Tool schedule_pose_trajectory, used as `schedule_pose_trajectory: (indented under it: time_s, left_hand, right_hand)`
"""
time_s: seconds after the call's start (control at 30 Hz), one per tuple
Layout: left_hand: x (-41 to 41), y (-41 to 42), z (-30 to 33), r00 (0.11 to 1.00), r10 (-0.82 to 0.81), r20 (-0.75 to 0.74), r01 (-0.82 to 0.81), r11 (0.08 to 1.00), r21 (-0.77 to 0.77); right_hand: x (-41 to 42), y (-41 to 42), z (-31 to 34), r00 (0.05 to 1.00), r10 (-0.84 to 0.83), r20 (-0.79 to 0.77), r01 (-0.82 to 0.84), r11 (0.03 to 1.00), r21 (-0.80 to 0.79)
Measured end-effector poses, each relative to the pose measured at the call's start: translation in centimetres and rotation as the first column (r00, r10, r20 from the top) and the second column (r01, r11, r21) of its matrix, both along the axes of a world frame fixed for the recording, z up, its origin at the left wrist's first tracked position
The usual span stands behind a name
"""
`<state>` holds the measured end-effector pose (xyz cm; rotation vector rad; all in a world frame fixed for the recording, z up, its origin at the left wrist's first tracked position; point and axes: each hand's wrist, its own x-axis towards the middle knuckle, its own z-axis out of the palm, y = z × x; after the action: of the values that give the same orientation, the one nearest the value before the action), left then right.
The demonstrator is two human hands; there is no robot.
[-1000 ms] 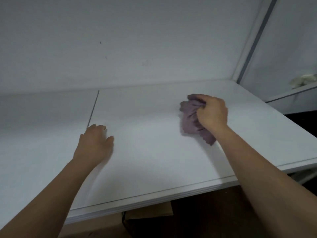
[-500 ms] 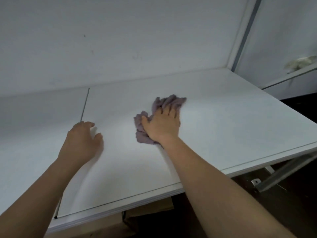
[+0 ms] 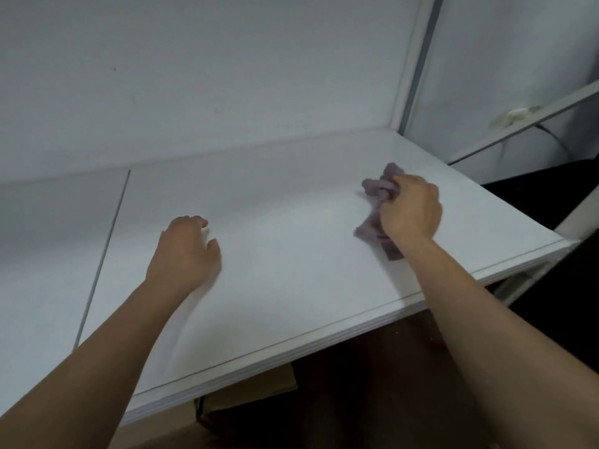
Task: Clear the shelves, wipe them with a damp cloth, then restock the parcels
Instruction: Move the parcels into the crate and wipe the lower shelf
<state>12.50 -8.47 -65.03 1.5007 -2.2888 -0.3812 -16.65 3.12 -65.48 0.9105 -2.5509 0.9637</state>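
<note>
A white shelf board (image 3: 291,260) fills the middle of the view, with no parcels on it. My right hand (image 3: 410,210) grips a crumpled mauve cloth (image 3: 377,192) and presses it onto the shelf near its right end. The cloth bunches out past my fingers to the left and behind. My left hand (image 3: 184,251) rests palm down on the shelf at centre-left, fingers loosely bent, holding nothing.
A thin seam (image 3: 107,251) splits the shelf from a neighbouring board on the left. A white upright post (image 3: 418,59) stands at the back right corner. Cardboard (image 3: 252,393) shows under the front edge. Another shelf rail (image 3: 525,121) runs at the far right.
My right hand swept the cloth from the shelf's middle back to the right end. My left hand stayed planted on the shelf. The view shifted a little.
</note>
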Motion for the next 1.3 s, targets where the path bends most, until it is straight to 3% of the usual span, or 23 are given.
schedule_pose_trajectory:
  time_s: [0.1,0.2,0.33,0.43,0.5,0.57,0.63,0.67,0.73,0.8,0.9,0.97,1.07,1.2,1.3]
  left_hand:
    - [-1.8,0.3,-0.1,0.998,-0.060,-0.022,0.060,0.998,0.008]
    - [-0.6,0.6,-0.1,0.999,-0.028,-0.030,0.029,0.999,0.024]
    - [6.0,-0.3,0.3,0.993,0.110,0.035,-0.111,0.993,0.035]
    - [12.2,-0.5,0.9,0.956,0.280,0.089,-0.286,0.955,0.072]
    - [15.7,0.1,1.0,0.923,0.363,0.131,-0.376,0.922,0.093]
    - [18.6,0.6,0.9,0.895,0.411,0.172,-0.433,0.894,0.118]
    - [21.0,1.0,0.8,0.879,0.437,0.191,-0.464,0.877,0.128]
    - [21.9,1.2,0.9,0.871,0.452,0.191,-0.478,0.869,0.126]
    - [23.5,1.1,0.9,0.861,0.476,0.178,-0.500,0.856,0.129]
    - [24.7,0.5,0.4,0.855,0.487,0.178,-0.512,0.847,0.141]
    - [25.4,-0.3,0.1,0.824,0.496,0.276,-0.545,0.826,0.145]
    - [25.8,-0.9,0.4,0.780,0.505,0.370,-0.590,0.790,0.165]
    - [27.1,-1.5,0.6,0.771,0.457,0.443,-0.595,0.765,0.248]
    - [28.5,-0.8,1.4,0.809,0.407,0.424,-0.527,0.822,0.217]
    - [29.9,-0.8,1.8,0.840,0.457,0.294,-0.520,0.832,0.194]
  right_hand:
    - [-4.6,3.1,-0.8,0.956,-0.225,0.189,0.157,0.935,0.319]
    - [-4.4,1.8,-1.8,0.926,-0.251,0.284,0.122,0.906,0.405]
    - [2.5,-4.6,-2.8,0.983,0.074,0.167,-0.140,0.895,0.424]
    - [11.6,-9.4,-3.4,0.918,0.385,0.098,-0.391,0.833,0.391]
    - [18.8,-11.0,-3.5,0.814,0.572,0.098,-0.568,0.751,0.336]
    - [25.4,-11.1,-3.5,0.651,0.750,0.114,-0.746,0.605,0.277]
    - [29.8,-10.7,-3.2,0.481,0.864,0.150,-0.871,0.451,0.198]
    - [30.5,-10.8,-3.0,0.440,0.882,0.167,-0.896,0.421,0.138]
    - [29.5,-11.4,-2.1,0.485,0.864,0.133,-0.874,0.483,0.051]
    - [26.3,-12.5,-1.0,0.632,0.773,0.054,-0.775,0.630,0.056]
    - [19.6,-13.9,-0.4,0.853,0.510,0.109,-0.520,0.819,0.244]
    - [17.4,-14.4,-1.2,0.907,0.339,0.249,-0.415,0.817,0.400]
    - [18.8,-16.0,-2.4,0.896,0.398,0.194,-0.443,0.795,0.415]
    - [27.3,-17.3,-2.9,0.712,0.697,0.085,-0.675,0.645,0.359]
    - [34.2,-17.0,-3.6,0.601,0.796,0.070,-0.783,0.569,0.251]
